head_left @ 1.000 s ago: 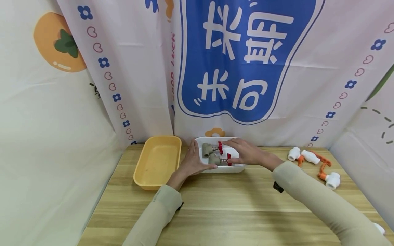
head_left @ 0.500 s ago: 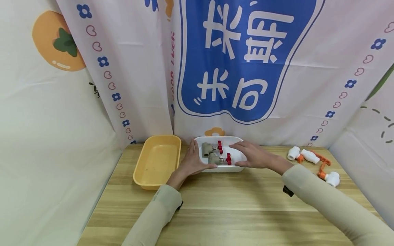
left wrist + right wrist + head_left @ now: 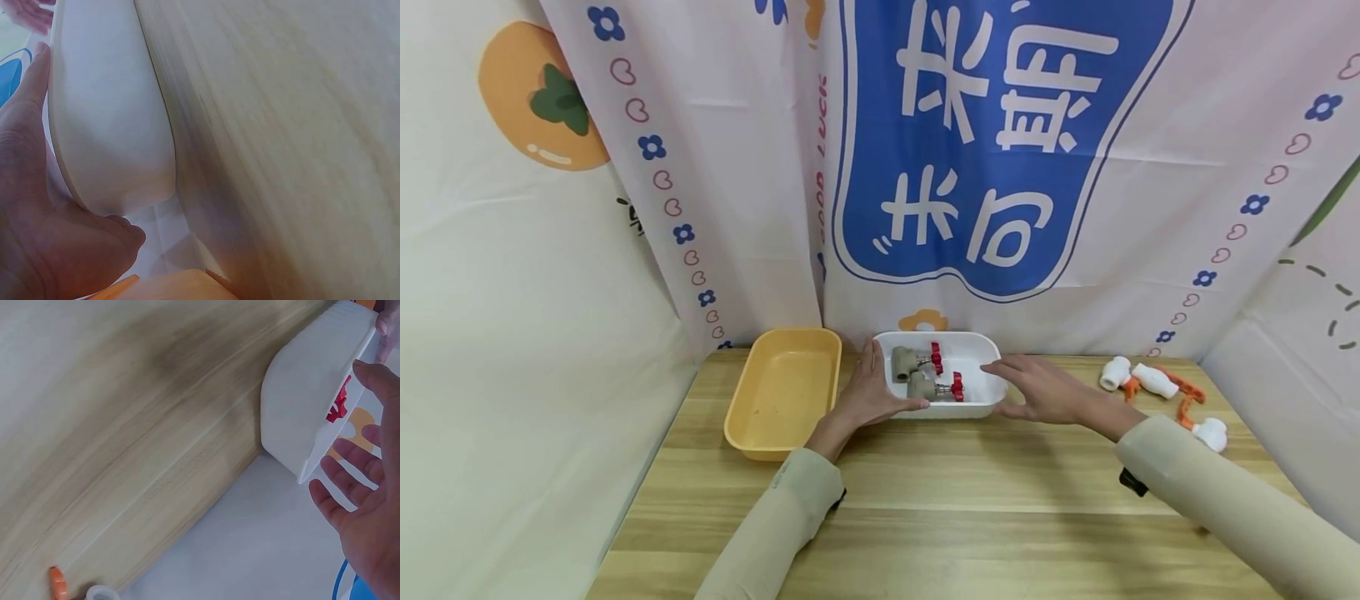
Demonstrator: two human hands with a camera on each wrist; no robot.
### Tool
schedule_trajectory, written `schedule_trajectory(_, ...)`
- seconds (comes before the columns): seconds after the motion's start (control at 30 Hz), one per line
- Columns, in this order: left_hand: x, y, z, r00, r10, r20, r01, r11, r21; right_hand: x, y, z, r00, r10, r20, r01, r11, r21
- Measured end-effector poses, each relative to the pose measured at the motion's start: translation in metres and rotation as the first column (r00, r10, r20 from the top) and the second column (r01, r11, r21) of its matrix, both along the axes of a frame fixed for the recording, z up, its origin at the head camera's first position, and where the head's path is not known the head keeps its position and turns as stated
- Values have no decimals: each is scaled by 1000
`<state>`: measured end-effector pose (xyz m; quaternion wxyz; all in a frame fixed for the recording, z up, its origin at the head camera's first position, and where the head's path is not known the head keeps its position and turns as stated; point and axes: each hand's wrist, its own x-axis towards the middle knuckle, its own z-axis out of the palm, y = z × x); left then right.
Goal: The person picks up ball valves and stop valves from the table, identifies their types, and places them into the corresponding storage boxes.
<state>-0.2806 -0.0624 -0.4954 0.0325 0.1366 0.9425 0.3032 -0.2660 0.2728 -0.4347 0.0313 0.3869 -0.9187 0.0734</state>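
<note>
A white plastic tray (image 3: 925, 411) stands by the back wall. Two grey stop valves, a rear one (image 3: 904, 363) and a front one (image 3: 922, 387), lie inside it with their red handwheels (image 3: 936, 357) pointing right. My left hand (image 3: 867, 398) grips the tray's left end, thumb along the front rim; in the left wrist view the fingers bend round that end. My right hand (image 3: 1045, 390) is at the tray's right end with fingers spread and nothing held. The right wrist view shows its thumb (image 3: 376, 378) near the rim; whether it touches is unclear.
A yellow tray (image 3: 784, 392) stands to the left of the white one. At the table's right side lie white valves (image 3: 1156, 381) with orange handles (image 3: 1183, 408), partly behind the right forearm. A printed cloth (image 3: 760, 208) hangs behind the wooden table (image 3: 925, 517).
My right hand has moved off the red handwheels, rightward to the tray's right end. The two stop valves stay in the tray. My left hand has kept its place.
</note>
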Motion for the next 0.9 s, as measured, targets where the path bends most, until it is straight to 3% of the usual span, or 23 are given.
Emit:
schedule_trajectory(0.47, 0, 1, 0, 1000, 13, 10, -13, 1000, 0, 12, 28, -5, 997, 34, -73, -38, 998, -48)
schedule_trajectory(0.73, 1, 0, 0, 1000, 15, 1, -15, 1000, 10, 22, 42, -5, 999, -10, -43, 9, 1000, -20)
schedule_trajectory(0.9, 1, 0, 1, 1000, 11, 4, -11, 1000, 5, 30, 52, -6, 997, -22, -68, 21, 1000, -18)
